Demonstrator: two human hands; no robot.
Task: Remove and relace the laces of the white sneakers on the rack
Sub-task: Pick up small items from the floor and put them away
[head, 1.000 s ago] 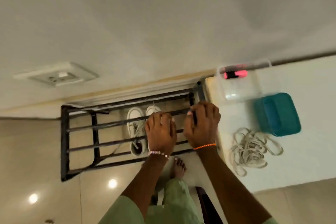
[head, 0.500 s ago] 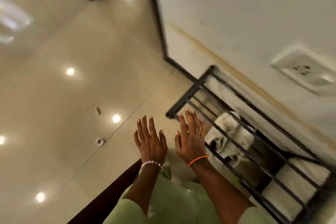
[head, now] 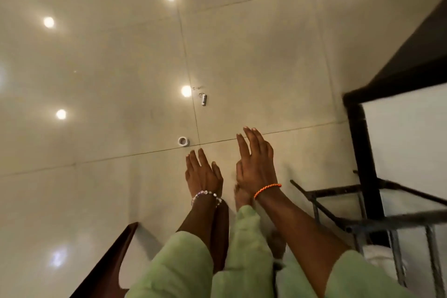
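Observation:
Both hands hover over the tiled floor with straight fingers and hold nothing. My left hand [head: 203, 173] wears a beaded bracelet; my right hand [head: 255, 162] wears an orange thread band. The black metal rack [head: 338, 205] is at the lower right edge, only a corner of it in view. A white shape [head: 377, 259] shows behind its bars at the bottom right; I cannot tell whether it is a sneaker. No laces are visible.
Glossy beige tiles [head: 121, 80] fill most of the view. A small white ring [head: 183, 141] and a small metal piece [head: 204, 99] lie on the floor ahead of my hands. A dark door frame [head: 360, 133] stands at right. A dark brown edge [head: 108, 256] is at bottom left.
My hands let go of the rack bars and opened. The view swung left away from the rack, the sneakers and the white table toward the bare floor.

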